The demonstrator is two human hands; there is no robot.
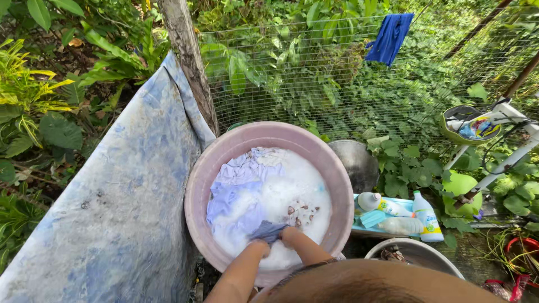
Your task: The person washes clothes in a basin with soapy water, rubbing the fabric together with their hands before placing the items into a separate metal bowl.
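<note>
Head: the person's own hair fills the bottom edge.
Basin: big pink wash basin, full of suds and pale blue laundry.
Cloth: dark blue cloth at the near rim, in the foam.
Left hand: gripping the cloth, fingers sunk, spread unclear.
Right hand: beside it, touching the cloth, fingers hidden in suds.
Bottles: detergent bottles right of basin.

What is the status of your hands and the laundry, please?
Left hand and right hand both gripping blue-grey cloth. Pink basin full of suds, pale clothes soaking. Nothing in the way.
</note>
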